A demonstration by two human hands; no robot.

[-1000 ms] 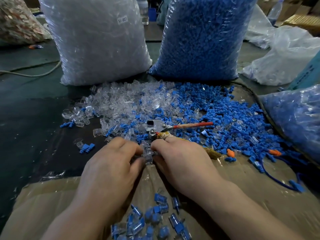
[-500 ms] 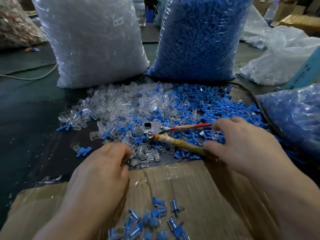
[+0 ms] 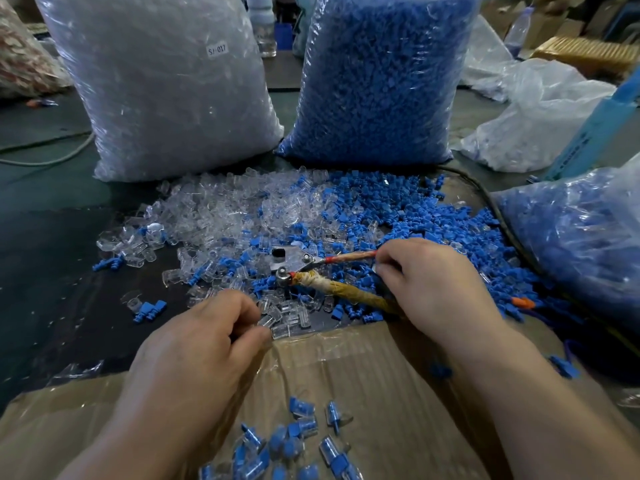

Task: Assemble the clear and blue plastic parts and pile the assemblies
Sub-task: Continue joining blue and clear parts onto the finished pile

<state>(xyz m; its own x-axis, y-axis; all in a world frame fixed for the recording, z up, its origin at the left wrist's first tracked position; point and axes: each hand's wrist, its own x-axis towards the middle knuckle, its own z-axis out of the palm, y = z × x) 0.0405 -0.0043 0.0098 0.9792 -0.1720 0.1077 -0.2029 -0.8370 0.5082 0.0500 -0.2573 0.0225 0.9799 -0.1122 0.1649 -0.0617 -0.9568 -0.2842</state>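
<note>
Loose clear parts (image 3: 214,216) lie heaped on the dark table, with loose blue parts (image 3: 408,213) spread to their right. My left hand (image 3: 194,348) rests at the near edge of the clear heap, thumb and fingers pinched on a small clear part (image 3: 266,322). My right hand (image 3: 429,282) reaches into the blue parts beside the pliers' red handle, fingertips curled down; whether it holds a piece is hidden. Several finished clear-and-blue assemblies (image 3: 294,438) lie piled on the cardboard between my forearms.
Pliers (image 3: 294,263) with one red and one taped handle lie between the heaps. A big bag of clear parts (image 3: 166,91) and one of blue parts (image 3: 374,81) stand behind. Another filled bag (image 3: 581,244) sits right. Taped cardboard (image 3: 381,375) covers the near table.
My hands have come apart from the middle. The right hand went right into the blue parts; the left stayed at the clear parts and closed on one.
</note>
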